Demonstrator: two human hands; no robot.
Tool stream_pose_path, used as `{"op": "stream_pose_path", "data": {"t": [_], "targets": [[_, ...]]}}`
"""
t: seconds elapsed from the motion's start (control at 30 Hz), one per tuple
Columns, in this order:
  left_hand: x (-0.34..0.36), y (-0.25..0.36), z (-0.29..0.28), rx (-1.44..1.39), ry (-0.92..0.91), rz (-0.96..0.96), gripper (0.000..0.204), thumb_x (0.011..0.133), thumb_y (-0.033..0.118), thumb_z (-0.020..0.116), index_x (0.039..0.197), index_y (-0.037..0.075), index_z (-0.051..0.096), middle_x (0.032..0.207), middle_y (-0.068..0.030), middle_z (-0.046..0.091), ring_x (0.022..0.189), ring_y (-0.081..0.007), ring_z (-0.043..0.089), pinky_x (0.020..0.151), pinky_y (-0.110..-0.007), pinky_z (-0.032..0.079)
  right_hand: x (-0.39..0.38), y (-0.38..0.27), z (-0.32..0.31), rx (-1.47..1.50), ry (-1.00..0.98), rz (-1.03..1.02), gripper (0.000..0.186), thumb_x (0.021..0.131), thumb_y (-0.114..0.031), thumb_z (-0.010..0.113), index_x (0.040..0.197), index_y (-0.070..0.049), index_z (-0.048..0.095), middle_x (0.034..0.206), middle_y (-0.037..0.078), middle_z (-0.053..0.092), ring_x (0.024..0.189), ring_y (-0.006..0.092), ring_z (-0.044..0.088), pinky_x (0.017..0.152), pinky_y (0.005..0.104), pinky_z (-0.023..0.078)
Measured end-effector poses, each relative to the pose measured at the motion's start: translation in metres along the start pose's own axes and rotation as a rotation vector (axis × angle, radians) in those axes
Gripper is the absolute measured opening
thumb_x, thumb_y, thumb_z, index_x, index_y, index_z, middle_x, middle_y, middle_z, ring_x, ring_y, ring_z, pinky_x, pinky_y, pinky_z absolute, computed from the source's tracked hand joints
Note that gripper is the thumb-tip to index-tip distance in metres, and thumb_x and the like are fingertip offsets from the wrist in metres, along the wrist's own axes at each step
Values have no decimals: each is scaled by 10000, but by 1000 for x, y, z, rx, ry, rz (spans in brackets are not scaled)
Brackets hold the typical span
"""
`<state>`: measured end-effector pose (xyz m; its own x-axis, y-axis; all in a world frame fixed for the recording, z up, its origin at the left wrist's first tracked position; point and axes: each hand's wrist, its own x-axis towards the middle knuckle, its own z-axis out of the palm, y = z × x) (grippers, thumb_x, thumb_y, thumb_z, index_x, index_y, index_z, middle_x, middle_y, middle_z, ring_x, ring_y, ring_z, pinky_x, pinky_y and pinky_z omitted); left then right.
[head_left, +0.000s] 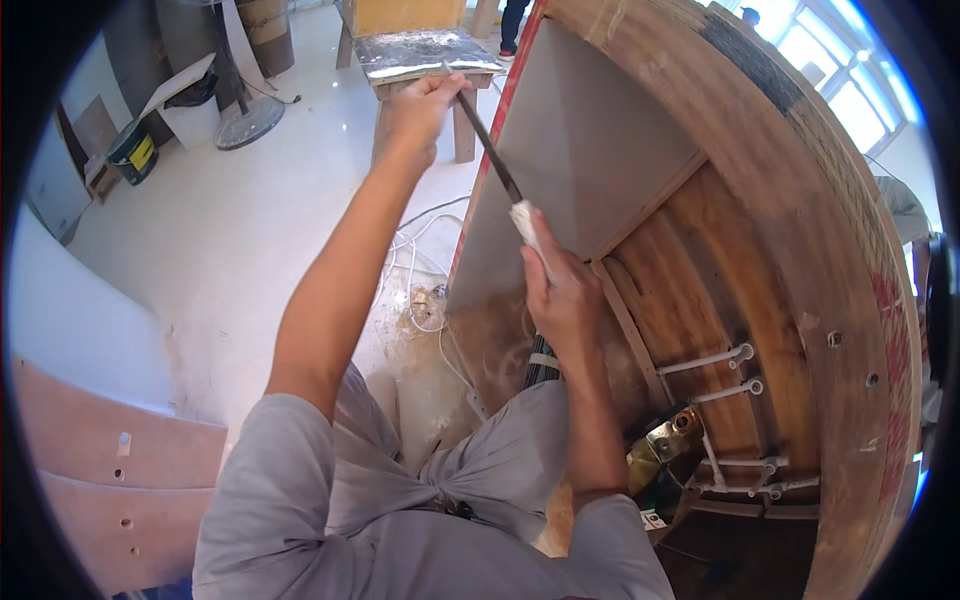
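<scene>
Between my hands slants a long, thin, dark metal tool that looks like a file (488,145), with a white wrapped handle. My right hand (565,305) is closed around that handle. At the far end, the fingers of my left hand (422,115) pinch the file's tip. The blade passes in front of the red-striped edge of a large grey-brown panel (600,130). That panel is part of a big curved wooden structure (770,180) on my right. Beyond my left hand stands a small wooden bench (425,52) with a worn, white-smeared top.
White pipe fittings (715,370) and a shiny brass-coloured metal piece (668,440) sit inside the wooden structure. White cable (410,265) lies on the floor. Farther left are a stand with a round base (250,124), a dark green bucket (133,152) and a white bin (190,118).
</scene>
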<state>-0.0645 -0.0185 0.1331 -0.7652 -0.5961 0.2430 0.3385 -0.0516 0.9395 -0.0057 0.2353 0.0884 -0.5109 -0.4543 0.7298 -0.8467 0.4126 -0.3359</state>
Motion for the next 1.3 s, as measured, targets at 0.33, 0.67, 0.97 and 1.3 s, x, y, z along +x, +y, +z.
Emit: {"op": "stream_pose_path", "data": {"t": [0.33, 0.67, 0.97, 1.3], "targets": [[-31, -21, 2, -131, -21, 39, 247, 843, 202, 668, 945, -22, 643, 912, -66, 671, 832, -108, 587, 778, -228, 428, -38, -2, -13, 16, 16, 2, 420, 846, -111, 631, 1259, -123, 553, 785, 154, 628, 658, 298, 619, 576, 383, 487], [-48, -47, -5, -68, -33, -71, 241, 868, 215, 645, 986, 7, 615, 968, -79, 660, 976, -134, 588, 844, -237, 395, -65, 6, -11, 29, -37, 71, 396, 841, -127, 640, 1230, -102, 575, 791, 149, 638, 678, 312, 631, 585, 385, 491], [-26, -124, -36, -100, 196, -287, 224, 858, 197, 647, 895, -23, 654, 866, -70, 677, 804, -116, 586, 781, -242, 440, -60, 23, 45, -71, -227, 55, 405, 852, -141, 629, 1251, -140, 561, 774, 149, 646, 662, 310, 630, 581, 396, 491], [-69, -131, -22, -39, 168, -181, 226, 869, 179, 632, 956, -30, 639, 900, -87, 678, 838, -124, 602, 792, -240, 439, -85, 6, 9, -96, -290, 135, 444, 845, -125, 628, 1278, -162, 534, 849, 161, 656, 706, 324, 638, 593, 390, 504]]}}
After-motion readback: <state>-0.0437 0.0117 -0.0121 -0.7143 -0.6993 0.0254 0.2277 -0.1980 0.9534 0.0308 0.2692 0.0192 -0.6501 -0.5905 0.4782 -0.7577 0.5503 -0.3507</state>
